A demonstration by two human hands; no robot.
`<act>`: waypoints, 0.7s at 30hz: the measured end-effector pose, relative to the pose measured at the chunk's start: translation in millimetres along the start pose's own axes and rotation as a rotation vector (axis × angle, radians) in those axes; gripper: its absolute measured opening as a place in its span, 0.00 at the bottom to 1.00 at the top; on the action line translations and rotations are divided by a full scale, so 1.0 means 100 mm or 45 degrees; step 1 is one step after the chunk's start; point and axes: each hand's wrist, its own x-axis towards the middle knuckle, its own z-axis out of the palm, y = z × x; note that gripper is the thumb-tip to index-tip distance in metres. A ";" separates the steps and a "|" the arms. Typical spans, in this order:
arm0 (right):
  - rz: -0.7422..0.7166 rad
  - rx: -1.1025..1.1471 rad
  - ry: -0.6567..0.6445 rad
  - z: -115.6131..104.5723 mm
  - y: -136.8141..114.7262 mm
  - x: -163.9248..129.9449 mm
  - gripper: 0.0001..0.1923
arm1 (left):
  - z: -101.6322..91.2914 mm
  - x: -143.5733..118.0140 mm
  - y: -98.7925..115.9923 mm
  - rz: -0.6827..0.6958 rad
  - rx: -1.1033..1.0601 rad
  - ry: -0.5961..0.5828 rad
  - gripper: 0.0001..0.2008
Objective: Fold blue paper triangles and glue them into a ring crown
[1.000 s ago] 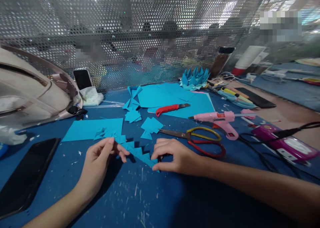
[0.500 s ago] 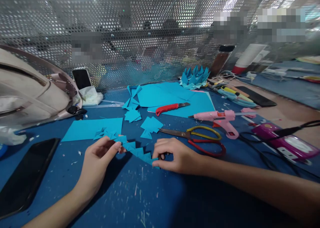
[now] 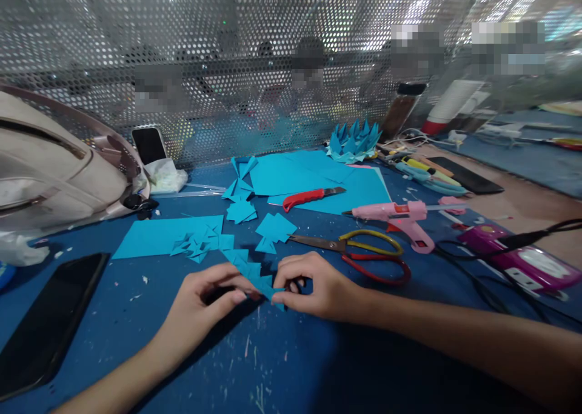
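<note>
A zigzag strip of folded blue paper [image 3: 249, 270] slants across the blue table between my hands. My right hand [image 3: 313, 285] pinches its lower right end between thumb and fingers. Beside the strip's lower part is my left hand [image 3: 209, 296], thumb and fingers apart, its fingertips reaching to the strip's edge. At its upper left, the strip meets small folded paper pieces [image 3: 196, 242] on a flat blue sheet [image 3: 150, 235]. Just beyond my hands are a stack of cut pieces [image 3: 275, 229] and scissors [image 3: 339, 244] with yellow and red handles.
A red-handled knife [image 3: 304, 199] lies on blue sheets [image 3: 291, 168], with a spiky paper ring [image 3: 353, 144] behind. On the right are a pink glue gun [image 3: 395, 211], cables and a purple device [image 3: 518, 256]. A phone [image 3: 50, 323] and pale bag [image 3: 59, 159] sit left.
My left hand has let go of the strip's upper part and moved right and down along it, towards my right hand. The right hand keeps its pinch in nearly the same place.
</note>
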 end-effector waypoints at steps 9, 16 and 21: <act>-0.076 -0.023 -0.054 0.03 -0.01 0.00 0.06 | 0.17 0.03 -0.03 -0.111 0.103 0.178 0.14; -0.042 -0.015 0.018 0.06 0.02 0.00 0.06 | 0.13 0.00 0.03 -0.161 0.013 0.237 0.14; -0.002 -0.060 0.088 0.06 -0.02 -0.01 0.07 | 0.08 0.00 0.01 -0.118 -0.048 0.162 0.16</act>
